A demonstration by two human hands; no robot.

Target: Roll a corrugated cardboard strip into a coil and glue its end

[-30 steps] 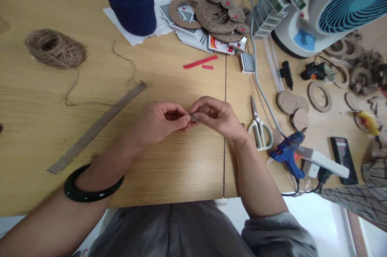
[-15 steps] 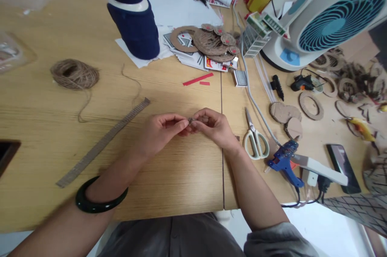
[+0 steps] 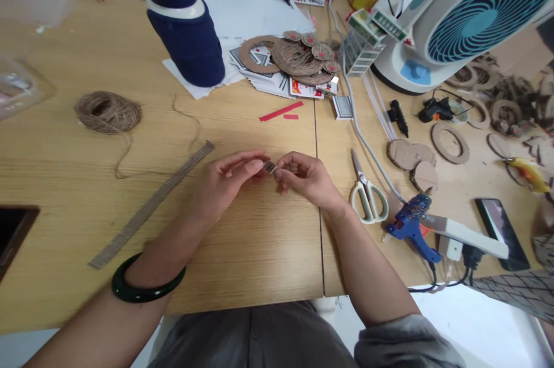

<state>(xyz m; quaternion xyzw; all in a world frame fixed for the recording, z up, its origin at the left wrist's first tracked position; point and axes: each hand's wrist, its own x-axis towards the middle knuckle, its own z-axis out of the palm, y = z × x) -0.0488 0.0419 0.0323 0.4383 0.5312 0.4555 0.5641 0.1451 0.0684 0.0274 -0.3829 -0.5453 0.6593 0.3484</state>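
1. Cardboard piece (image 3: 270, 167), small and ridged, at centre of frame between the 2 hands, above a wooden table (image 3: 259, 258) and just left of the table seam (image 3: 318, 183).
2. Right hand (image 3: 305, 179): fingers curled closed, with fingertips (image 3: 281, 173) gripping the piece's right end.
3. Left hand (image 3: 227, 183): fingers (image 3: 253, 165) loosely curled and reaching to the piece's left end. Contact or grip cannot be told.
4. Dark green bangle (image 3: 147, 281) on left wrist, lower left of frame.
5. Nearest left hand: long corrugated cardboard strip (image 3: 151, 203), lying diagonally on the table. Twine ball (image 3: 108, 112) beyond it, at left of frame, with loose twine (image 3: 123, 160) trailing from it.
6. Nearest right hand: green-handled scissors (image 3: 367, 198), lying to the right of the seam. Blue hot glue gun (image 3: 409, 224) just beside them, lower right.
7. Upper centre: red paper strip (image 3: 281, 110), with twine-wrapped cardboard discs (image 3: 296, 57) on playing cards (image 3: 264, 71).
8. Right of frame: cardboard rings (image 3: 450, 143). Upper right: electric fan (image 3: 480, 16).
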